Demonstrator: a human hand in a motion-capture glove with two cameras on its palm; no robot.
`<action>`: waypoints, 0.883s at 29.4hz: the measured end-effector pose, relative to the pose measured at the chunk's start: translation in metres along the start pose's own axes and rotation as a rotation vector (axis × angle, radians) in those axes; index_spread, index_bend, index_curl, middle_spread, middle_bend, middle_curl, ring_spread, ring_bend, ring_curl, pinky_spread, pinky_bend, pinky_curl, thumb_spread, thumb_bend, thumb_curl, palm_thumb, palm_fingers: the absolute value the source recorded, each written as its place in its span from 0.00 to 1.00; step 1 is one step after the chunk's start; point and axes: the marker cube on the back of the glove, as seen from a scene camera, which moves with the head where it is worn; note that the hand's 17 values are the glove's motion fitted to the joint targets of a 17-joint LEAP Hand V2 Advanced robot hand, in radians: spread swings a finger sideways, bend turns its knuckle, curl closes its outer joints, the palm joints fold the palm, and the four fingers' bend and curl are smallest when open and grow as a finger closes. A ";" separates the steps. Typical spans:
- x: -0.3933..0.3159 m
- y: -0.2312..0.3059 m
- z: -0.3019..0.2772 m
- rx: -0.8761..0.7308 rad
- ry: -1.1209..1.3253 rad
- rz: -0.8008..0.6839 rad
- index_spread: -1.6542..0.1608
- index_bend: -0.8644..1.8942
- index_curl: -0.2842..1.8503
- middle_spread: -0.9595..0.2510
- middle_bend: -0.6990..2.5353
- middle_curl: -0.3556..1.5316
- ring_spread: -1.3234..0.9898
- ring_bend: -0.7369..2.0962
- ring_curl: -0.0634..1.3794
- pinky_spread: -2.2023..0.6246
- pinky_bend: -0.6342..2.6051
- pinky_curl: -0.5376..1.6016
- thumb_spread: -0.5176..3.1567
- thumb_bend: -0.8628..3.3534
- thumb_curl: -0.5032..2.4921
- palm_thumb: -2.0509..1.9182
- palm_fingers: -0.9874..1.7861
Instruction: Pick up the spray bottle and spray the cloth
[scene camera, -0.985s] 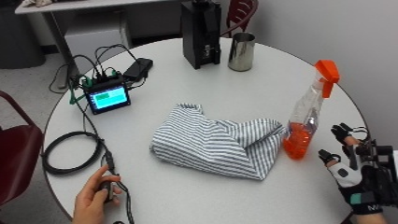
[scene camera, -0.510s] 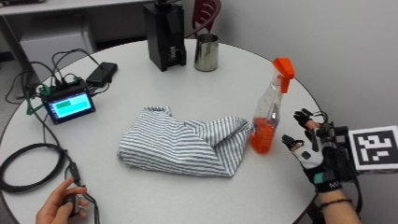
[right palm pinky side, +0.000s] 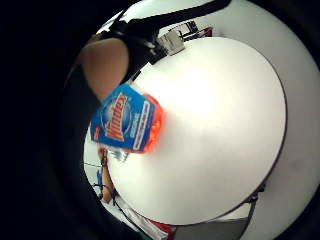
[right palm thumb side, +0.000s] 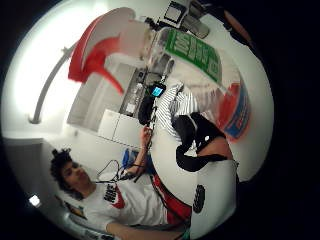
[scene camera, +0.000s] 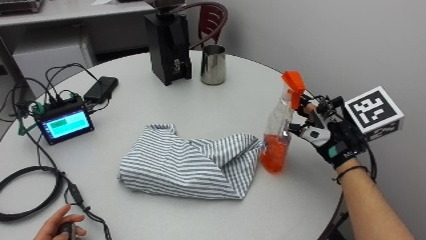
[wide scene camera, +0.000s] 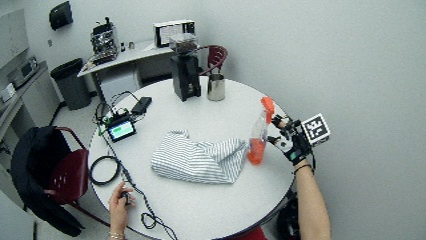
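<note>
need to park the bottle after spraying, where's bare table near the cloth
Bare table lies between the striped cloth and the metal cup, and along the near edge below the cloth. The left is crowded: small screen, cables. The spray bottle stands right beside the cloth.

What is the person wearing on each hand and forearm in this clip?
The right hand wears a black fingerless glove with white plastic parts and a black wrist strap; the forearm behind it is bare, with no sleeve. The left hand, at the table edge, is bare, with a thin bracelet visible in the wide outside view.
</note>
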 end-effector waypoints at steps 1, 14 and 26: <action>0.000 -0.003 0.001 -0.016 -0.007 0.006 0.72 0.35 0.23 0.74 0.31 0.36 0.59 0.39 0.24 0.88 0.30 0.39 0.41 0.25 0.29 0.70 0.54; -0.001 -0.025 0.022 -0.125 -0.078 -0.046 0.72 0.36 0.23 0.71 0.34 0.38 0.58 0.39 0.24 0.88 0.30 0.40 0.40 0.22 0.29 0.71 0.56; -0.002 -0.026 0.026 0.020 -0.110 -0.048 0.75 0.39 0.26 0.71 0.33 0.39 0.53 0.42 0.29 0.85 0.29 0.40 0.39 0.21 0.31 0.73 0.71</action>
